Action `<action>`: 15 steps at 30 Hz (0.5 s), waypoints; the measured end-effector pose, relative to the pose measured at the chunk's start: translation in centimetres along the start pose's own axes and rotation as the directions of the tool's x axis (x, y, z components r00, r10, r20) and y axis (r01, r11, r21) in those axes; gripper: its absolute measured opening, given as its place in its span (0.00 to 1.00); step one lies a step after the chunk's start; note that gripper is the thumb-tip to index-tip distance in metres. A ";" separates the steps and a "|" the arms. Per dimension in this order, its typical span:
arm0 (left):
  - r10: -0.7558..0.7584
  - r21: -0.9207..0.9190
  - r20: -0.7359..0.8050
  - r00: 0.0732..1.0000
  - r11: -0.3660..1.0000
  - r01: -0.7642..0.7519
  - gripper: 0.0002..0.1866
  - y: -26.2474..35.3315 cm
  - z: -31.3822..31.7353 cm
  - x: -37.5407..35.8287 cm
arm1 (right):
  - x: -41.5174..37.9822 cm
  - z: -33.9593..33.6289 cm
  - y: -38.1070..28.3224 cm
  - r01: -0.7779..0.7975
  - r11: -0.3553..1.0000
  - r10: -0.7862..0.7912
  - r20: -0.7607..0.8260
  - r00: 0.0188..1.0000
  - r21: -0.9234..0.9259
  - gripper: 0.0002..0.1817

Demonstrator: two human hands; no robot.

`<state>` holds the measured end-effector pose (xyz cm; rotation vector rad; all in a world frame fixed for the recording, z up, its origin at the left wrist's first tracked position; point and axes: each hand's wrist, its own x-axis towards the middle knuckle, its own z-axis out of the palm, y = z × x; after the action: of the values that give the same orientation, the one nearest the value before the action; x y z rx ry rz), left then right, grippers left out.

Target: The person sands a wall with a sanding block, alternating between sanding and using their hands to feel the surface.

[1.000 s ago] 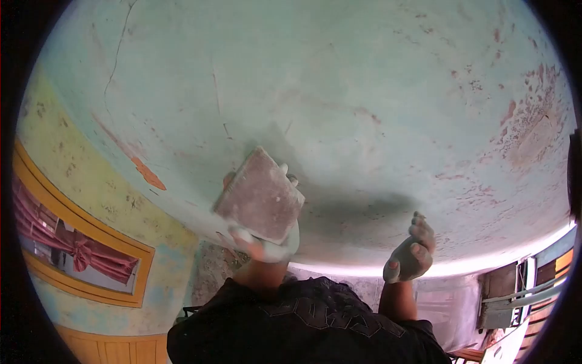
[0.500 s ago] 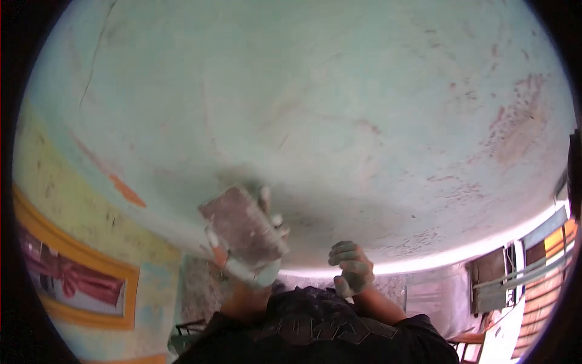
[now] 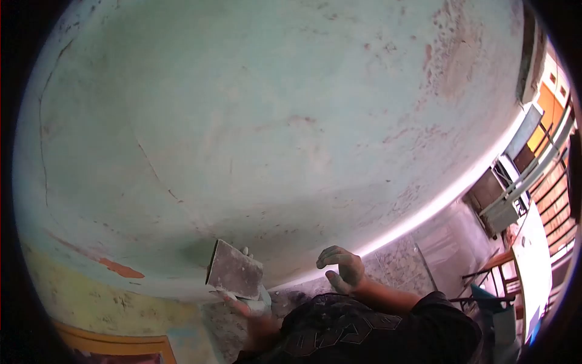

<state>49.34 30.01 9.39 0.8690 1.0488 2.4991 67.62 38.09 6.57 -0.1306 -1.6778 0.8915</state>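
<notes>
My left hand (image 3: 257, 305), whitish with dust, grips a flat, rectangular, brown-grey pad (image 3: 235, 271) that looks like a sanding pad. Its broad face is turned toward me. Some fingertips show past its far edge, while the rest are hidden behind it. Close in front of the pad rises a pale green wall (image 3: 230, 151) with scuffs, cracks and rough patches; contact between them cannot be made out. My right hand (image 3: 347, 270), also dusty, is held up to the right with nothing in it. Its fingers are bent and the thumb stands apart from them.
An orange bare patch (image 3: 121, 269) marks the wall at lower left, above a yellow band and an orange frame (image 3: 115, 344). Speckled floor (image 3: 400, 264) shows below. Toward the right stand a white-topped table (image 3: 533, 273), a dark chair (image 3: 500, 321) and a barred opening (image 3: 555, 203).
The view has swung and tilted, so the wall and room appear turned. My left hand and the pad now sit lower in view, the pad at a different angle. My right hand's fingers are more spread.
</notes>
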 end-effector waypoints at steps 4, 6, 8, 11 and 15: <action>0.012 0.043 0.106 0.994 0.999 -0.016 0.40 -0.6 -1.0 0.6 | -1.7 0.3 -1.3 -0.094 0.995 0.090 -0.099 0.991 -0.037 0.15; 0.050 0.023 0.226 0.973 0.998 -0.056 0.39 -1.0 -1.5 1.0 | -2.7 0.7 -1.6 -0.122 0.992 0.115 -0.182 0.977 -0.026 0.13; 0.070 0.029 0.239 0.969 0.996 -0.079 0.39 -1.4 -1.8 1.4 | -4.3 0.9 -1.5 -0.137 0.990 0.125 -0.225 0.966 -0.042 0.13; 0.084 0.044 0.272 0.959 0.994 -0.099 0.38 -0.8 -1.3 1.8 | -5.8 1.1 -2.0 -0.200 0.978 0.175 -0.272 0.946 -0.065 0.13; 0.120 0.075 0.235 0.964 0.987 -0.141 0.38 0.9 -0.9 1.5 | -5.9 1.1 -2.1 -0.284 0.958 0.260 -0.317 0.912 -0.030 0.14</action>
<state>47.52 29.64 10.16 1.2597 1.0639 2.3947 69.34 32.99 3.15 -0.5424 -1.4163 0.9587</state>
